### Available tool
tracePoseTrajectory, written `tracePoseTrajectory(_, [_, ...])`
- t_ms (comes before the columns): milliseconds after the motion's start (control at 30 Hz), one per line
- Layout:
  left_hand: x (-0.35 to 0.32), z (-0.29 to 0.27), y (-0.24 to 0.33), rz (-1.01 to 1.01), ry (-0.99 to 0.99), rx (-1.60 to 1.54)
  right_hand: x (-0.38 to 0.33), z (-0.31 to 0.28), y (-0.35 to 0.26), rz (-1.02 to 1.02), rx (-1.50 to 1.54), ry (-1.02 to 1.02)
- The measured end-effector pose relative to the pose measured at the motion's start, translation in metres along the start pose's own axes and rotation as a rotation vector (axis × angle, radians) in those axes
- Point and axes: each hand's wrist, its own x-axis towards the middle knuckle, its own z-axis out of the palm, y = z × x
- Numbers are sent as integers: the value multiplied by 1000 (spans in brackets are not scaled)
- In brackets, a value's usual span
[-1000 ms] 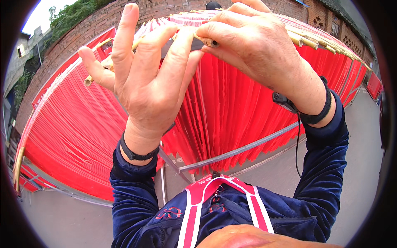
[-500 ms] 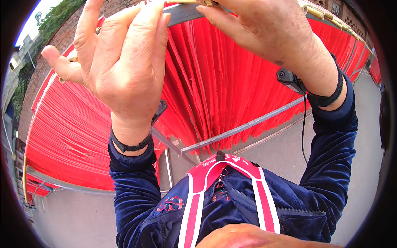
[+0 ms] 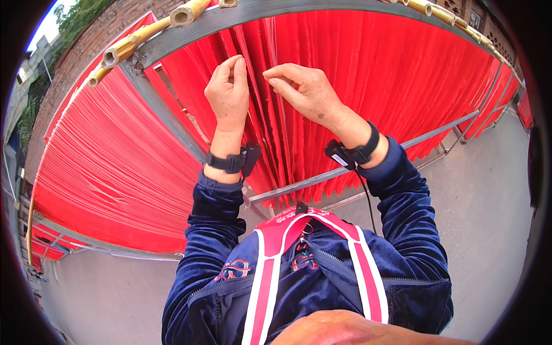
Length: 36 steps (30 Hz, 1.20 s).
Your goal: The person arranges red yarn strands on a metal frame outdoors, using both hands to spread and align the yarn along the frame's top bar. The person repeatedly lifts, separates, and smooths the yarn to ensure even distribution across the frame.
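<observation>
In front of me thin red sheets [image 3: 345,86], paper or cloth, hang in close folds from bamboo poles. My left hand [image 3: 229,95] is raised before them, thumb and fingertips pinched together and pointing up. Beside it, my right hand [image 3: 310,95] bends its fingers toward the left, thumb and forefinger close together. Both pinches lie over the dark gaps between hanging sheets; whether a sheet edge is caught in either is too fine to make out. A small gap separates the two hands.
A grey metal frame [image 3: 299,22] carries bamboo poles [image 3: 187,12] above the hands, and a lower rail [image 3: 322,179] crosses the sheets. More red sheets [image 3: 115,167] hang at the left. Grey pavement [image 3: 483,230] lies below. A brick wall [image 3: 92,31] stands behind.
Both hands have come down from the bamboo poles at the top to the level of the hanging sheets. The left fingers, spread before, are now pinched; the pole ends are uncovered.
</observation>
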Motion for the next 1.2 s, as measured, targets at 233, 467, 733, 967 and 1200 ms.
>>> tracePoseTrajectory(233, [33, 19, -28, 52, 47, 222, 57, 34, 41, 179, 94, 90])
tracePoseTrajectory(467, [48, 22, -41, 65, 52, 206, 104, 47, 66, 100, -191, 199])
tracePoseTrajectory(733, [46, 21, -41, 31, 49, 162, 122, 51, 83, -34, -282, 350])
tracePoseTrajectory(967, [53, 10, -50, 18, 130, 131, 123, 44, 95, 48, -153, 365])
tracePoseTrajectory(1200, [49, 7, -48, 11, 137, 93, 113, 45, 83, 143, 48, 351])
